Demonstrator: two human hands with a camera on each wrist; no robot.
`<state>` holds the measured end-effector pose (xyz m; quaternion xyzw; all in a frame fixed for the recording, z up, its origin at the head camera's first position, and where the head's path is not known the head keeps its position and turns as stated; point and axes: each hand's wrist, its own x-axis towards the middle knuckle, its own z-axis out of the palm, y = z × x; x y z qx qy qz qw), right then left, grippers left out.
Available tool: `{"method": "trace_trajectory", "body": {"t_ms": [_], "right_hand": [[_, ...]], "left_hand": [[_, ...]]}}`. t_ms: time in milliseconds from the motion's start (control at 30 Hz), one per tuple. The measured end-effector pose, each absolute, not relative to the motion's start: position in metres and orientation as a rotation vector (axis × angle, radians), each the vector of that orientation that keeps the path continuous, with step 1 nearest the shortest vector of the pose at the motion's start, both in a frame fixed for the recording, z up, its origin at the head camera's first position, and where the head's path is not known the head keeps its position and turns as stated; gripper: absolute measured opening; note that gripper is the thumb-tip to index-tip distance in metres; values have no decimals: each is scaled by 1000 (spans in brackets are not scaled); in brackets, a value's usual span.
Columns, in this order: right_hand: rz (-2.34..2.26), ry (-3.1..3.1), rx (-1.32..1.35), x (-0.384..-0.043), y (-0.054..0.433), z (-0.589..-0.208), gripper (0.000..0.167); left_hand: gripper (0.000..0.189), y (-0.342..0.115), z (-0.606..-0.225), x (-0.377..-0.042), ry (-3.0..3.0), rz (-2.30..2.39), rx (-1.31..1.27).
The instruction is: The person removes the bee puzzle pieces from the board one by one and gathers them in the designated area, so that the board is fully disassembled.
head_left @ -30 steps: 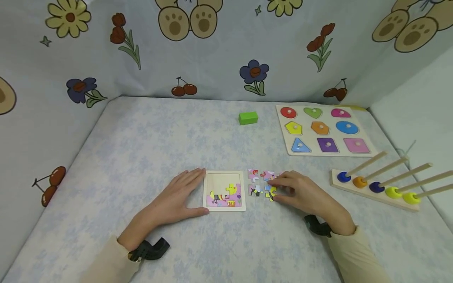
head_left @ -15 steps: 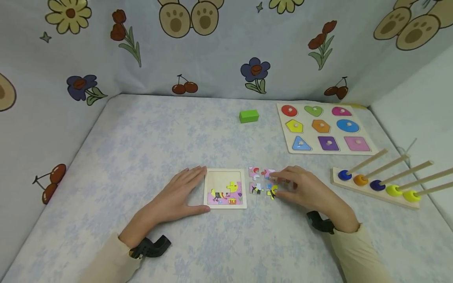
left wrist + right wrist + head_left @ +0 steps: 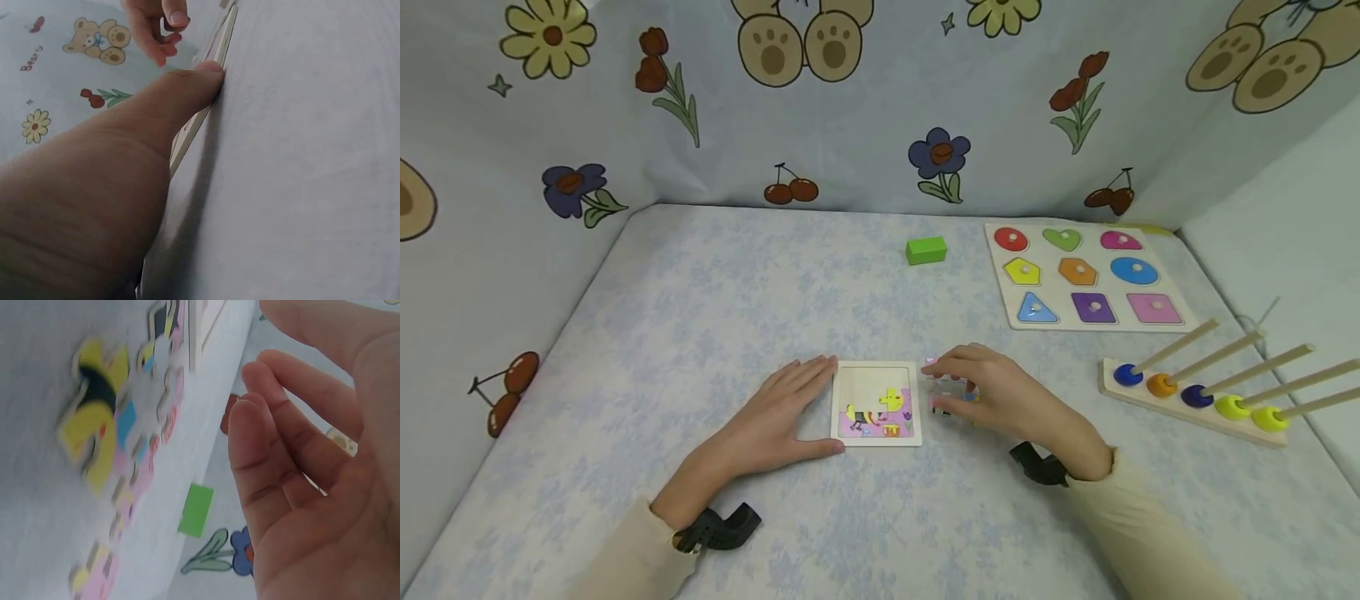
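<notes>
A square wooden puzzle tray [image 3: 859, 382] lies in front of me, its lower part and right side filled with pink and yellow pieces. My left hand [image 3: 778, 412] rests along its left side, fingertips near the upper left corner and thumb at the lower left corner. My right hand [image 3: 1000, 387] hovers just right of the tray over loose jigsaw pieces and partly hides them in the head view. The right wrist view shows its fingers loosely bent with nothing between them. Below them lie a yellow-and-black jigsaw piece [image 3: 84, 425] and several pink ones.
A green block [image 3: 927, 251] lies farther back. At the back right is a knobbed shape board [image 3: 1066, 308] with colourful shapes. A wooden peg stand [image 3: 1180, 408] with coloured rings stands at the right, its pegs leaning right. A printed curtain [image 3: 857, 125] hangs behind the table.
My right hand has shifted left, from the right side of the loose pieces to over them, closer to the tray. The left hand keeps its place at the tray.
</notes>
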<state>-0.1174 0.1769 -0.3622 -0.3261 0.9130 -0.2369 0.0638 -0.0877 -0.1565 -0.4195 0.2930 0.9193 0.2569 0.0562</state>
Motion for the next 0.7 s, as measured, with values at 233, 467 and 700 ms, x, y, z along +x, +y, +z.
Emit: {"method": "trace_trajectory", "body": {"t_ms": [233, 467, 700], "right_hand": [[-727, 2688, -1048, -120, 155, -371, 38], [-750, 2677, -1056, -121, 144, -379, 38], [-727, 2683, -1047, -121, 136, -385, 38]], "left_hand": [[106, -157, -421, -88, 2784, 793, 892], [107, -157, -421, -89, 2758, 785, 867], [107, -158, -421, -90, 2779, 772, 872]]}}
